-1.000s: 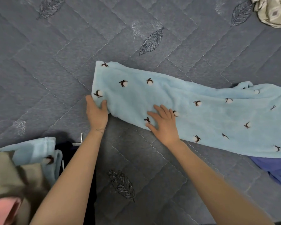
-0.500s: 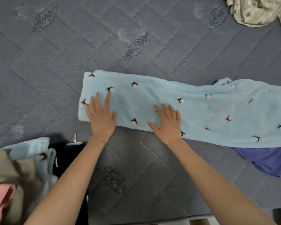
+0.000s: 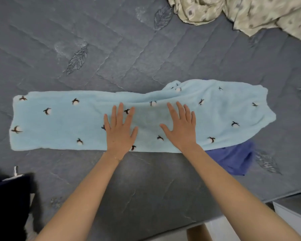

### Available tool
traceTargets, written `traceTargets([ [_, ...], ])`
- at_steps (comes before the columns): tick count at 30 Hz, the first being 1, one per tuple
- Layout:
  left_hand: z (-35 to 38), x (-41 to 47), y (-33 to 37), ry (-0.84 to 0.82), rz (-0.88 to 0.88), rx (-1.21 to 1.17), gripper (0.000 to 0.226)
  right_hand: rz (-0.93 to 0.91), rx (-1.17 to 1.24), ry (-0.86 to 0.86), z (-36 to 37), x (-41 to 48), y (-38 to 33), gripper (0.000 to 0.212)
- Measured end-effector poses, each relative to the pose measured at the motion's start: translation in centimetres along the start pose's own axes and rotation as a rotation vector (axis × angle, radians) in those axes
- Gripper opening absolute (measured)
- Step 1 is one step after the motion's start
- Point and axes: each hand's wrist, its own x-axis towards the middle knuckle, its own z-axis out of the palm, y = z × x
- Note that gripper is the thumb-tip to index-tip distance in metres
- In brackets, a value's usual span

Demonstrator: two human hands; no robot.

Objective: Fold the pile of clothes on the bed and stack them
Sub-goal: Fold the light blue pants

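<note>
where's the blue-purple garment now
Head view, right of centre: the blue-purple garment lies on the grey bedspread, partly under the right end of the light blue fleece, near the right hand.

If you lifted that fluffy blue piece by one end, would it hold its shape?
Probably not: the light blue garment lies limp, creased along its far edge, so it should droop. It looks plush, likely light for its size. Pushed, it would likely bunch on the quilted bed cover.

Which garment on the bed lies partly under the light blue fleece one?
The violet-blue garment, poking out beneath the right end of the light blue fleece. The beige patterned cloth and the black garment lie apart from it.
</note>
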Motion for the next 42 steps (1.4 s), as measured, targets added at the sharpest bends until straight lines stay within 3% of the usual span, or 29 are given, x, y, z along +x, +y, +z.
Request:
traceTargets([
  [17,5.6,8.8,26.3,-0.068,0.185,-0.034,0.066,0.125,0.084,0.099,-7.4,2.2,26.3,0.069],
  [24,7.4,11.1,33.1,-0.148,0.201,-0.054,0.069,0.242,0.167,0.004,-9.0,4.7,34.7,0.085],
  [26,7.9,11.3,34.4,-0.171,0.200,-0.071,0.068,0.307,0.275,-0.079,-9.1,5.4,35.8,0.096],
  [30,8.8,11.2,35.7,-0.168,0.184,-0.082,0.068,0.516,0.742,-0.147,-8.6,5.8,36.1,0.121],
  [33,8.9,11.0,36.1,-0.159,0.168,-0.090,0.068,0.620,0.964,-0.103,-8.1,5.8,35.5,0.122],
  [36,8.6,10.9,36.9,-0.242,0.136,-0.145,0.067,0.727,1.091,-0.148,-8.1,6.1,35.4,0.102],
  [39,7.2,11.6,38.8,-0.503,-0.076,-0.470,0.054,0.716,1.184,-0.169,-9.0,5.7,36.1,0.036],
  [42,5.3,12.4,41.7,-0.659,-0.165,-0.636,0.050,0.639,1.081,-0.022,-10.7,4.8,37.1,0.038],
])
